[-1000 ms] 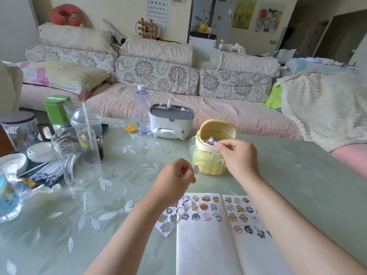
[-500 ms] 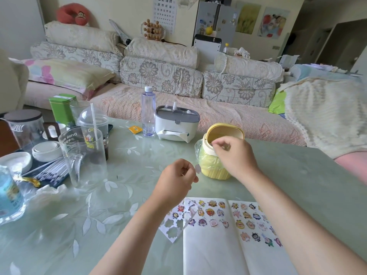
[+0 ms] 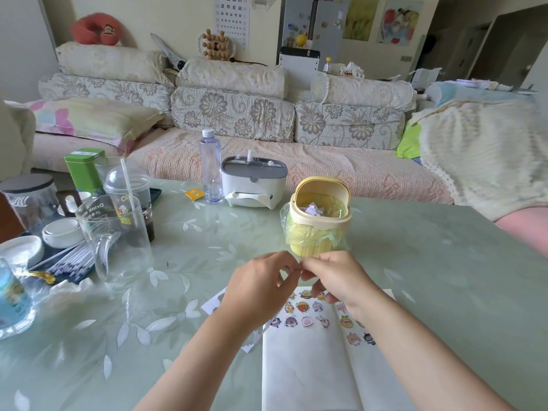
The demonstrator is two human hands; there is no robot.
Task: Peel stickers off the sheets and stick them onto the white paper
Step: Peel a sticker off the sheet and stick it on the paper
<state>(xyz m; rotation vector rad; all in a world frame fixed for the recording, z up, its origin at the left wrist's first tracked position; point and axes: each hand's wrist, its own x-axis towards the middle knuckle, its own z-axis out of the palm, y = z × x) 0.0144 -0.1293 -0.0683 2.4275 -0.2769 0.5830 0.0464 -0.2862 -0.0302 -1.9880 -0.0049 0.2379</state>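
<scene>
Left hand (image 3: 258, 287) and right hand (image 3: 335, 277) are both raised over the far end of the white paper (image 3: 311, 369), fingers curled, fingertips pinched together at one spot. The piece between them is tiny. I judge it's a sticker (image 3: 300, 264), either being passed across or having its backing picked off; can't tell which. It's probably held up off the desk (image 3: 444, 277) so the sticky face touches nothing before placing.

White paper lies open at the desk's near edge, right of centre. Rows of cartoon stickers (image 3: 302, 314) cover its far end and the rest is bare, so the task looks partway done. Sticker sheet (image 3: 212, 304) sits just left of the paper, mostly hidden under the left hand (only a corner shows).

Yellow mini bin (image 3: 320, 232) has its lid tipped open, a bag liner and paper scraps inside. It stands just beyond the hands, I'd guess so waste backing can be dropped without reaching.

Readable text:
- Glass jug (image 3: 112, 232) near the left edge: "Drink m…", rest cut off.
- Eye chart (image 3: 232, 19) on the far wall: rows of E-shapes.
- Domed cup (image 3: 129, 197) and green tin (image 3: 84, 170): print too small to read.
</scene>
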